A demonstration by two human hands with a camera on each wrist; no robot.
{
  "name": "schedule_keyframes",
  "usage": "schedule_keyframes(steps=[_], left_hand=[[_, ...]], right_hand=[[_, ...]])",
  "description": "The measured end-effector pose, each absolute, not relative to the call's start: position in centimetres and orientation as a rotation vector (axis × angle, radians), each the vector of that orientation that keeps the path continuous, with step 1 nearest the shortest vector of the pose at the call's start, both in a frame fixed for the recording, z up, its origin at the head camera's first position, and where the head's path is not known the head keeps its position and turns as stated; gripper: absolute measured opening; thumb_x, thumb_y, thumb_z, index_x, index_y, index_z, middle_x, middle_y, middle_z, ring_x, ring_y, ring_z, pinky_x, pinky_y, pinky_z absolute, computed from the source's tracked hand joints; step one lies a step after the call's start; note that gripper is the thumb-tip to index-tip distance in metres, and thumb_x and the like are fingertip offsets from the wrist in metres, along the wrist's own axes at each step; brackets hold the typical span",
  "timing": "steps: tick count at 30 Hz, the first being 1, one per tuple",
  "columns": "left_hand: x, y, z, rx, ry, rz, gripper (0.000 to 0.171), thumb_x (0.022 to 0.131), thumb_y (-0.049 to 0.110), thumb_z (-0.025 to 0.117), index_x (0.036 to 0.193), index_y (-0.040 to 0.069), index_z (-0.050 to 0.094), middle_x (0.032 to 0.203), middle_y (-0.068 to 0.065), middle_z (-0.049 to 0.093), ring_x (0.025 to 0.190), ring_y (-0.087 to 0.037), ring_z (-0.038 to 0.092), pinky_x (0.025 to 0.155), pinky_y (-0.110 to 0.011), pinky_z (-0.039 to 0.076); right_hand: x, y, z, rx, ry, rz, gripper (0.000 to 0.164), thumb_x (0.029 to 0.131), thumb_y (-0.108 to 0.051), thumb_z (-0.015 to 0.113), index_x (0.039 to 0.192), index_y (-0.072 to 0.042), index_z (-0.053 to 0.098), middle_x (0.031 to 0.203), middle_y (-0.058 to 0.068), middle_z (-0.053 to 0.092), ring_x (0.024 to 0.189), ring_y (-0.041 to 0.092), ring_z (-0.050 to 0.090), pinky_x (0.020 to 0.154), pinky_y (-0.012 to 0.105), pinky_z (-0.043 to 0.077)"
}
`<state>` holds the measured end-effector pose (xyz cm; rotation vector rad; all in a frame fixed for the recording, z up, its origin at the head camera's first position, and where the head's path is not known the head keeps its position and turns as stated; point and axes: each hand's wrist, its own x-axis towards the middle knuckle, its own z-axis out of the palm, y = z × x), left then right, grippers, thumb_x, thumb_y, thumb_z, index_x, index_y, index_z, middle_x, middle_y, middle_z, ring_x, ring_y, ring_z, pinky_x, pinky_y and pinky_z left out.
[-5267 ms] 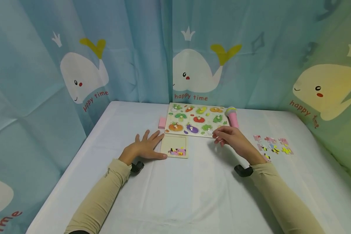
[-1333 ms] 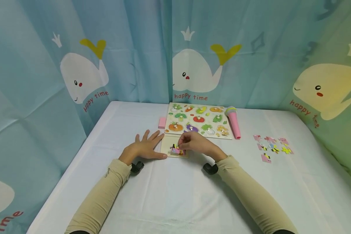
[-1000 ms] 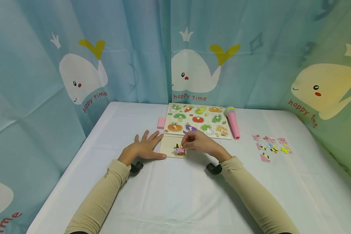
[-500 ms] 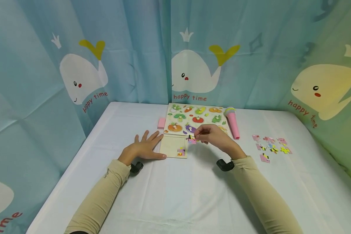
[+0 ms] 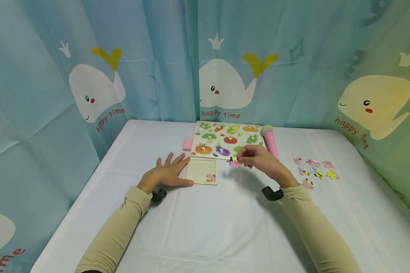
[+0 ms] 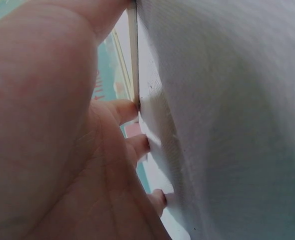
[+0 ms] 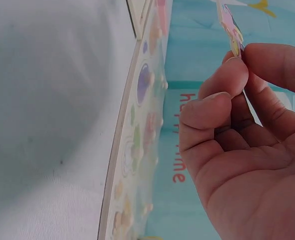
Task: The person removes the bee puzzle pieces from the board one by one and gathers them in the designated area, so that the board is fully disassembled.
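My left hand [image 5: 167, 174] lies spread on the table, fingers straight, its thumb and index fingertip touching the left side of a small wooden puzzle tray [image 5: 199, 163]. One pink puzzle piece [image 5: 210, 177] sits in the tray's lower right corner. Right of the tray and above the table, my right hand [image 5: 259, 161] pinches a pink, yellow and black jigsaw piece [image 5: 233, 162] between thumb and fingers. In the right wrist view that jigsaw piece [image 7: 230, 25] is seen nearly edge-on, pointing up from the fingertips. Several loose puzzle pieces [image 5: 318, 173] lie to the right.
A vegetable peg-puzzle board [image 5: 218, 139] lies behind the tray. Beside it are a pink block [image 5: 188, 144] on the left and a pink toy microphone [image 5: 270, 141] on the right. A whale-print curtain [image 5: 171, 76] hangs behind the table.
My right hand came to the tray, then lifted the jigsaw piece out and moved right with it, leaving one piece in the corner. My left hand has stayed put.
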<state>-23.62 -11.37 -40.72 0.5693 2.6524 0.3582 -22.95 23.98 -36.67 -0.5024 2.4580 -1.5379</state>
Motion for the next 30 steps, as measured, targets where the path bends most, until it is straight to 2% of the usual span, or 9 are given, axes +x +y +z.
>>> schedule_keyframes(steps=[15, 21, 30], left_hand=[[-23.7, -11.4, -40.8, 0.577, 2.645, 0.363, 0.107, 0.096, 0.069, 0.064, 0.174, 0.019, 0.012, 0.180, -0.008, 0.000, 0.161, -0.046, -0.011, 0.120, -0.075, -0.007], [-23.7, -11.6, -40.8, 0.579, 2.640, 0.382, 0.109, 0.094, 0.072, 0.063, 0.174, 0.018, 0.014, 0.180, -0.009, 0.001, 0.161, -0.046, -0.010, 0.120, -0.075, -0.007], [-23.9, -11.7, -41.1, 0.602, 2.639, 0.401, 0.111, 0.093, 0.076, 0.062, 0.174, 0.019, 0.012, 0.180, -0.009, 0.000, 0.161, -0.046, -0.012, 0.119, -0.077, -0.007]], right_hand=[[-22.1, 26.9, -36.5, -0.468, 2.483, -1.537, 0.017, 0.103, -0.007, 0.070, 0.110, 0.008, 0.066, 0.092, 0.010, 0.065, 0.079, 0.023, 0.057, 0.070, 0.031, 0.049], [-22.0, 27.8, -36.7, -0.463, 2.487, -1.548, 0.019, 0.103, -0.005, 0.070, 0.112, 0.010, 0.065, 0.093, 0.010, 0.065, 0.078, 0.021, 0.057, 0.070, 0.032, 0.049], [-21.5, 29.4, -36.6, -0.405, 2.543, -1.523, 0.020, 0.104, -0.007, 0.070, 0.115, 0.009, 0.065, 0.095, 0.008, 0.067, 0.080, 0.024, 0.059, 0.072, 0.033, 0.051]])
